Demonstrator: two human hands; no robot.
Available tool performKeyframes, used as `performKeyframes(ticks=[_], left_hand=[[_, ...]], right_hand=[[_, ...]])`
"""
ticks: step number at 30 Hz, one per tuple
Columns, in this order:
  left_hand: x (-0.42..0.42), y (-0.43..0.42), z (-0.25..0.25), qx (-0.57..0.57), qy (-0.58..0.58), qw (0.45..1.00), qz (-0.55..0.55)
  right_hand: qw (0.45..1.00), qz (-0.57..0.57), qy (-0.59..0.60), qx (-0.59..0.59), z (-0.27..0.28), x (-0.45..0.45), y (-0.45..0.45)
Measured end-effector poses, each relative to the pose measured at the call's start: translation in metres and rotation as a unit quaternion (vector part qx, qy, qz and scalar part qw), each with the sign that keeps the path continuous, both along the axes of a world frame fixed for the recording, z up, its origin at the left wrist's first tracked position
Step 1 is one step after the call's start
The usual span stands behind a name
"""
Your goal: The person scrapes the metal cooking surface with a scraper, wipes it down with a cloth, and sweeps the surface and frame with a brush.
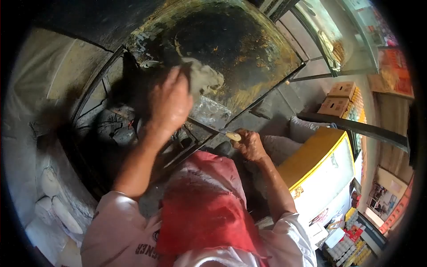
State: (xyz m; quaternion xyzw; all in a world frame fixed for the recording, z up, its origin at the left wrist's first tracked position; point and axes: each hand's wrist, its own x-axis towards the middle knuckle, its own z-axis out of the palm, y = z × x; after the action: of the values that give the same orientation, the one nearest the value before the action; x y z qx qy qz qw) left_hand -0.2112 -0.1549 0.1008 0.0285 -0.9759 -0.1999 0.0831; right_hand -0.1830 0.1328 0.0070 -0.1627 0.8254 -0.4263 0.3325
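Note:
My left hand is closed on a crumpled grey cloth, over the left part of a large dark griddle plate. The hand is slightly blurred, and part of the cloth lies against the plate. Lower and to the right, my right hand grips the pale handle of a scraper. Its metal end points up and left, toward the plate's near edge. How far the blade reaches is hard to make out against the shiny patch there.
Below the plate, a dark metal frame surrounds a shadowed opening with a small glow. A yellow-edged white box stands at the right. Behind it are cardboard boxes and stacked egg trays. A glass case is at upper right.

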Motion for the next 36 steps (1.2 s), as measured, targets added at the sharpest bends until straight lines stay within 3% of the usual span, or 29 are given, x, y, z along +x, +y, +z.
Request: performKeyframes(ticks=[2,4,6,8,9,10,13,16,18,20,22,23,26,29,30,31,32,34,36], left_hand=[[-0.001,0.036,-0.001,-0.103,-0.066,0.992,0.015],[0.009,0.074,-0.029,0.071,-0.139,0.987,-0.023],[0.025,0.088,-0.04,0.227,-0.273,0.932,-0.068],[0.031,0.079,-0.044,0.268,-0.255,0.924,-0.094],[0.035,0.071,-0.045,0.126,-0.187,0.964,-0.14],[0.015,0.062,-0.02,-0.028,-0.374,0.911,-0.173],[0.005,0.062,-0.03,-0.049,-0.341,0.924,-0.167],[0.001,0.079,-0.028,0.015,-0.395,0.908,-0.138],[0.014,0.086,-0.035,0.247,-0.338,0.902,-0.108],[0.025,0.094,-0.037,0.2,-0.356,0.91,-0.072],[0.031,0.104,-0.031,-0.089,-0.273,0.947,-0.141],[0.037,0.1,-0.055,-0.078,-0.193,0.969,-0.134],[0.041,0.084,-0.089,-0.087,-0.204,0.966,-0.13],[0.034,0.088,-0.077,-0.072,-0.229,0.962,-0.128],[0.031,0.088,-0.075,-0.079,-0.256,0.954,-0.134],[0.033,0.087,-0.082,-0.119,-0.174,0.968,-0.137],[0.032,0.086,-0.088,-0.119,-0.172,0.968,-0.14],[0.025,0.092,-0.078,-0.098,-0.211,0.963,-0.134],[0.014,0.101,-0.074,-0.096,-0.269,0.946,-0.156]], right_hand=[[1.0,-0.025,-0.008,-0.016,0.008,-0.001,-0.005],[1.0,-0.008,-0.005,-0.015,0.006,-0.004,0.0],[1.0,0.009,-0.001,-0.013,-0.003,-0.01,0.011],[0.991,-0.013,-0.064,-0.114,-0.017,-0.012,0.026],[0.991,-0.005,-0.067,-0.117,-0.018,-0.016,0.033],[0.987,0.004,-0.098,-0.126,-0.02,-0.028,0.04],[0.981,0.017,-0.14,-0.13,-0.007,-0.054,0.039],[0.977,0.018,-0.163,-0.138,-0.009,-0.07,0.052],[0.981,0.053,-0.141,-0.125,-0.013,-0.08,0.06],[0.981,0.073,-0.141,-0.114,-0.019,-0.082,0.064],[0.97,0.01,-0.208,-0.125,-0.016,-0.081,0.061],[0.969,0.015,-0.211,-0.125,-0.018,-0.082,0.062],[0.971,0.043,-0.199,-0.122,-0.026,-0.09,0.066],[0.976,0.075,-0.181,-0.1,-0.021,-0.092,0.069],[0.991,0.119,-0.033,-0.053,-0.009,-0.09,0.07],[0.98,0.158,0.118,-0.004,0.007,-0.093,0.068],[0.981,0.154,0.119,-0.003,0.026,-0.096,0.062],[0.891,0.167,0.411,0.094,0.064,-0.095,0.041],[0.894,0.219,0.38,0.09,0.056,-0.099,0.028]])
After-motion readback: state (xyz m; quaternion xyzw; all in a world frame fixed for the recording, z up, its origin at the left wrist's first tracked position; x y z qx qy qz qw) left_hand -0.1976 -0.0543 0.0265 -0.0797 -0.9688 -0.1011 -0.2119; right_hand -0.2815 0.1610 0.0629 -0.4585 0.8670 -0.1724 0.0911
